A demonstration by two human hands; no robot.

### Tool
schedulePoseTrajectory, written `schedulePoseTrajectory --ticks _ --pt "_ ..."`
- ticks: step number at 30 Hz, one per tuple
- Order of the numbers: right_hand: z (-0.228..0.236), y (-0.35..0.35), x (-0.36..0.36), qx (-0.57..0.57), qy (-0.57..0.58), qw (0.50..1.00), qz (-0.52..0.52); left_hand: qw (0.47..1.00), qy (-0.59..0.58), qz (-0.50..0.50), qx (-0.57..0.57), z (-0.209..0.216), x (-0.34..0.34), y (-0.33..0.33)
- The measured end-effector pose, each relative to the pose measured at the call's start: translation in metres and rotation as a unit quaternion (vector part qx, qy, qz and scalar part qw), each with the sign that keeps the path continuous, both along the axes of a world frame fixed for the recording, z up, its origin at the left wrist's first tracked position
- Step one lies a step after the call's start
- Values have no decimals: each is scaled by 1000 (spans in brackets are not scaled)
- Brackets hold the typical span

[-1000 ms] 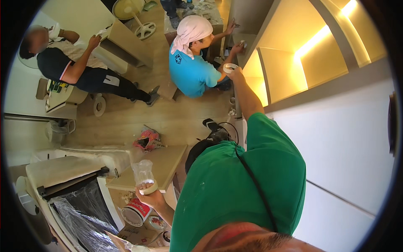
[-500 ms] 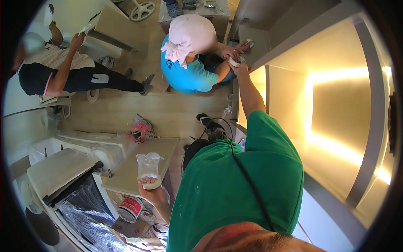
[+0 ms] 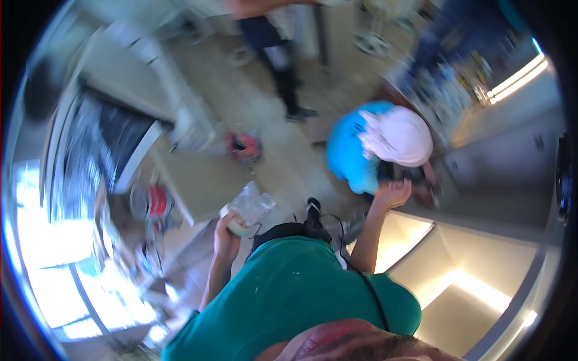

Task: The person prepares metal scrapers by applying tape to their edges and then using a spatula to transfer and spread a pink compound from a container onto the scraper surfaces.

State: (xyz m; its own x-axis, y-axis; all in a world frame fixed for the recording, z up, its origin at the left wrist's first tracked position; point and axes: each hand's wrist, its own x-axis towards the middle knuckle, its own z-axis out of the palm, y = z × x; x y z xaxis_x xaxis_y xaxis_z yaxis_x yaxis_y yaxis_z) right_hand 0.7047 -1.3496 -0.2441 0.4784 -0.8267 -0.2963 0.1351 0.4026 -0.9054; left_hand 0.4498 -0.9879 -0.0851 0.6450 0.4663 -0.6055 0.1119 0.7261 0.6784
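My left hand point(image 3: 224, 233) is closed around a pale roll of tape point(image 3: 238, 226), with clear plastic film point(image 3: 253, 206) hanging crumpled from it. That hand is in front of my body, beside the edge of a beige panel point(image 3: 191, 171). My right hand point(image 3: 394, 194) is stretched forward, its fingers curled together, and no object shows in it. It is close to a crouching person point(image 3: 355, 144) in a blue shirt and pale head cloth. The person's own hands point(image 3: 430, 183) are low by the grey cabinet, blurred, with something small and whitish near them.
A lit cabinet point(image 3: 481, 240) stands at my right, and a grey cabinet compartment point(image 3: 500, 162) lies beyond it. A red-and-white bucket point(image 3: 150, 201) is at the left. A red bag point(image 3: 243, 146) lies on the floor. Another person point(image 3: 280, 66) stands farther away. A black cable point(image 3: 367, 289) runs over my shirt.
My view has swung round. My right hand has drawn back from the crouching person's hands, and the tape roll it was touching no longer shows in it. The left hand still holds its roll.
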Motion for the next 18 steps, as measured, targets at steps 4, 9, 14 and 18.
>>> schedulePoseTrajectory --ticks 4,9,14,18 --pt "63 137 -55 6 -98 904 416 993 -63 -67 80 1 -32 14" --pt "89 276 -177 -3 -103 391 915 983 -109 -43 139 -11 -118 41" --pt "81 373 -308 -70 -97 292 949 983 -100 38 147 -25 -227 78" --pt "94 434 -408 17 -84 319 944 965 -177 124 151 -43 -325 109"
